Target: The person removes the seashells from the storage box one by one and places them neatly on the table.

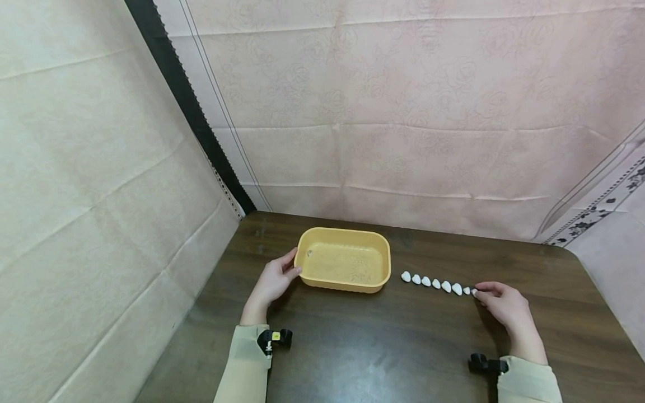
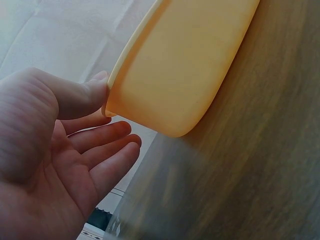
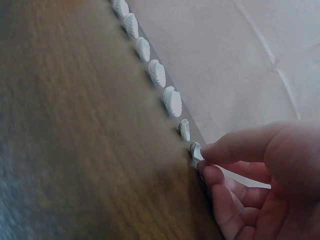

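Observation:
A yellow rectangular plastic tub (image 1: 347, 260) stands on the table. My left hand (image 1: 274, 279) pinches its left rim, with the thumb (image 2: 82, 97) on one side and the index finger mostly hidden behind; the other fingers are loosely bent below the rim. To the right of the tub, several small white ridged seashells (image 1: 446, 286) lie in a slanting row. At the row's right end my right hand (image 1: 506, 308) pinches the last small shell (image 3: 196, 150) between thumb and forefinger, close to the tabletop. The fingertips partly cover that shell.
The table (image 1: 373, 347) has a dark wood-grain top. Pale patterned cloth (image 1: 403, 112) hangs behind its back edge, and more cloth (image 1: 101, 224) hangs on the left side. A few small specks show on the tub's floor.

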